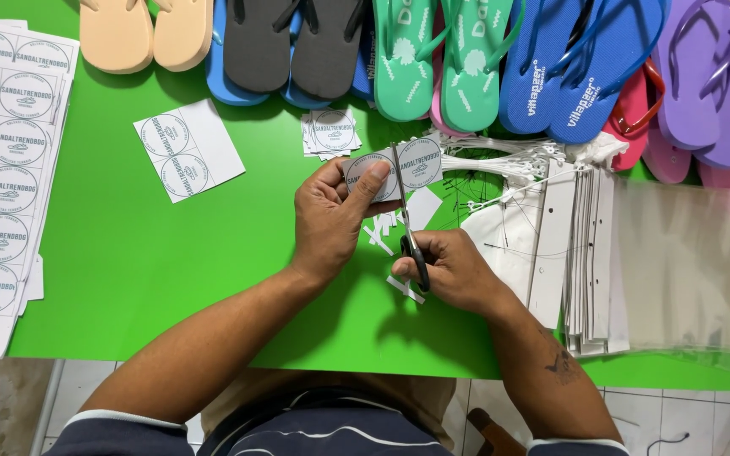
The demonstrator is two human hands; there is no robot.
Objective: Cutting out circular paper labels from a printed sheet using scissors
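White paper strip of round labels point(394, 165) sits pinched in the left hand point(329, 221). Scissors point(407, 221), gripped by the right hand point(454, 268), point away, blades crossing between two labels above the green worktop point(154, 262).

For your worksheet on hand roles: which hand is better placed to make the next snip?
The right hand: it grips the scissors, blades between two round labels, while the left hand holds the label strip.

left hand point(329, 221): fingers pinching | right hand point(452, 268): fingers curled (gripping)

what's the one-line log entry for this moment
left hand holds label strip | right hand cuts with scissors | green table
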